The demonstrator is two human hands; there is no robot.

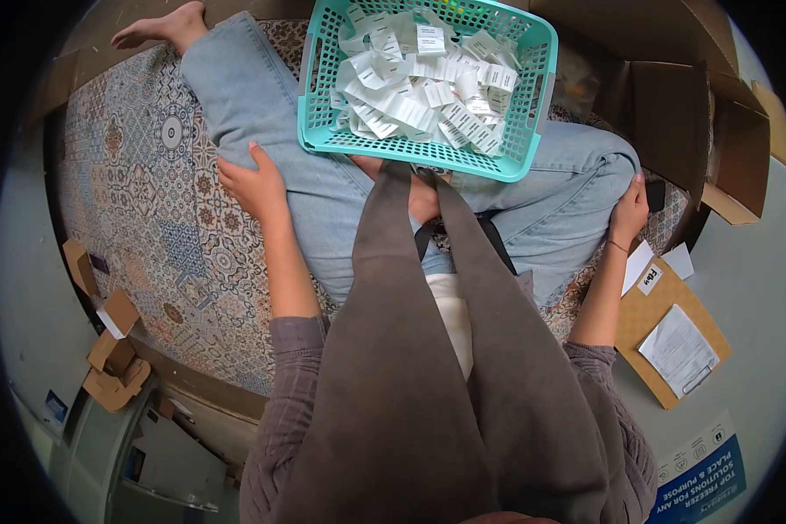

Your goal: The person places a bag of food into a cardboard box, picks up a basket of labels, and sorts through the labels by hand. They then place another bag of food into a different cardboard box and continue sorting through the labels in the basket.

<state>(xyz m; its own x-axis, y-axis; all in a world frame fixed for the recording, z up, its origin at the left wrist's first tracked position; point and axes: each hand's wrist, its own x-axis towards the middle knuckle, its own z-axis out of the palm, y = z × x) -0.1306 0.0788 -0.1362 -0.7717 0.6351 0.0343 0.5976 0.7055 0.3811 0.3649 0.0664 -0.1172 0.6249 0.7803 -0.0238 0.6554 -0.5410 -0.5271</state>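
My left hand (255, 183) rests against the light blue jeans (275, 113) at one leg, thumb and fingers apart, holding nothing. On the other side, my right hand (630, 211) lies cupped against the bent knee, its fingers partly hidden; I see nothing held in it. Close beside that hand is a small dark object (657, 196), perhaps a phone. A turquoise plastic basket (415, 157) sits in front of me across the crossed legs, apart from both hands. Inside it is a loose heap of white printed label strips (410, 92).
Opened cardboard boxes (672, 122) stand at the right. Below them lie a brown board (659, 306) and a clipboard with paper (679, 349). Small cardboard pieces (113, 349) are at the left, beside the patterned mat (162, 201). A dark scarf (393, 367) hangs down in front of me.
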